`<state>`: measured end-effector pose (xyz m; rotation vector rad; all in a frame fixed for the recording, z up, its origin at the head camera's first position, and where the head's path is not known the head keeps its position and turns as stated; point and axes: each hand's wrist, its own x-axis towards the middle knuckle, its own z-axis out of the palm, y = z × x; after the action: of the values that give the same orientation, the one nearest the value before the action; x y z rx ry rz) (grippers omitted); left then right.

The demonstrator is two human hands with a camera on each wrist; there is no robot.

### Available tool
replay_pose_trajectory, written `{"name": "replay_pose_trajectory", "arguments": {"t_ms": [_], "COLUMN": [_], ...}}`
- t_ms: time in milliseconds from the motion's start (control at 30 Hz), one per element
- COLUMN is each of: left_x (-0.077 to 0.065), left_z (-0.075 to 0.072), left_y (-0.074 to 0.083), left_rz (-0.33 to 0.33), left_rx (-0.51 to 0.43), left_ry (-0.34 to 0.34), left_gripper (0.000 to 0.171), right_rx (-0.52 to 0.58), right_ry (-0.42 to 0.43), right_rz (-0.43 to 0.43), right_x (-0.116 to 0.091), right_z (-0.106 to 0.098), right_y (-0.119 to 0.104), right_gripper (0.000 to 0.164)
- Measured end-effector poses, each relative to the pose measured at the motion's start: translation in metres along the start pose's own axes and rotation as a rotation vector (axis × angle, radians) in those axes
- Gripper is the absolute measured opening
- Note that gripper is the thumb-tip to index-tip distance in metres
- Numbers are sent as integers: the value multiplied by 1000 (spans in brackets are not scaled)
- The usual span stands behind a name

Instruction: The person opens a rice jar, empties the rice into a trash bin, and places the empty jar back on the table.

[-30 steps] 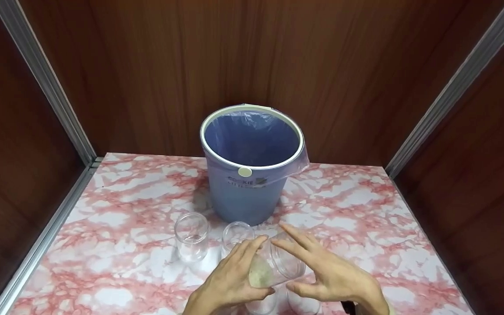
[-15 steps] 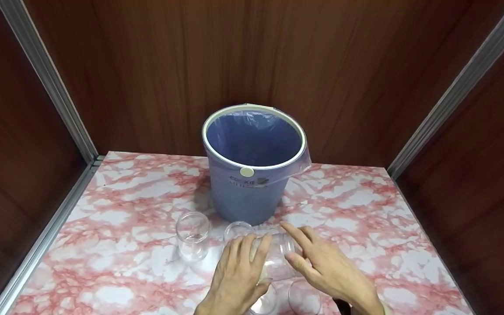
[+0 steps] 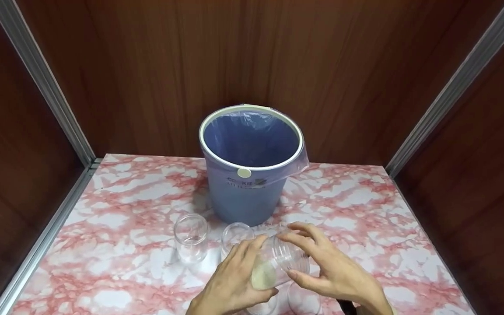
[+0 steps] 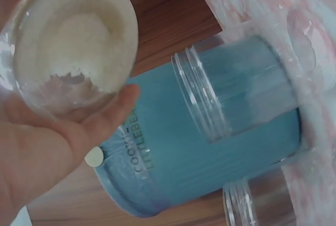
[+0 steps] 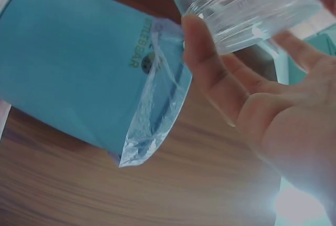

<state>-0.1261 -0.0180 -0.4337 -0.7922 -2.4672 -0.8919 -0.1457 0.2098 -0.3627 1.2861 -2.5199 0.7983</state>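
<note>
A clear plastic jar (image 3: 274, 258) lies tilted between my two hands, low in the middle of the head view. My left hand (image 3: 230, 282) grips its base end, where a pale cream layer (image 4: 79, 37) shows through the bottom in the left wrist view. The ridged clear end of the jar points right. Round that end curl the fingers and thumb of my right hand (image 3: 333, 271). In the right wrist view the fingertips touch the ridged end (image 5: 257, 10); whether a separate lid sits there is hard to tell.
Behind the hands stands a blue bin (image 3: 247, 197) with a clear liner. Left of the hands are two clear jars, one upright (image 3: 191, 245), one partly hidden (image 3: 237, 234). More round clear rims (image 3: 303, 299) show below the hands. Dark wood panels (image 3: 252, 52) enclose the marbled tabletop.
My left hand has rolled over the jar and back, so the pale base shows again. My right fingers have lifted, shifted and closed again round the ridged end. The bin has stayed put.
</note>
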Motion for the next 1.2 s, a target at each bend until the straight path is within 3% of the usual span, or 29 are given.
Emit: {"name": "replay_pose_trajectory", "arguments": {"t_ms": [167,400,700,833,1067,1200], "left_x": [1,2,15,21,37,43], "left_z": [-3,-19,-49,-64,-89,-103], "left_y": [-3,-11,-22,-30,-43,-57], "left_rz": [-15,-91,-167,-157,-111,-111], "left_rx": [-66,-120,-46,15,54,44], "left_ry": [14,33,111,163,188,192], "left_gripper": [97,99,104,101,99,98], "right_rx": [122,249,201,107,-209,-291], "right_ry": [31,62,-21,-58,-77,-142], "right_rz": [16,93,287,400,398,412], "right_x": [-6,-19,-47,-61,-87,-96], "right_z": [-2,9,24,31,46,51], "right_y": [10,39,72,82,100,105], "right_gripper": [60,63,61,61,61,63]}}
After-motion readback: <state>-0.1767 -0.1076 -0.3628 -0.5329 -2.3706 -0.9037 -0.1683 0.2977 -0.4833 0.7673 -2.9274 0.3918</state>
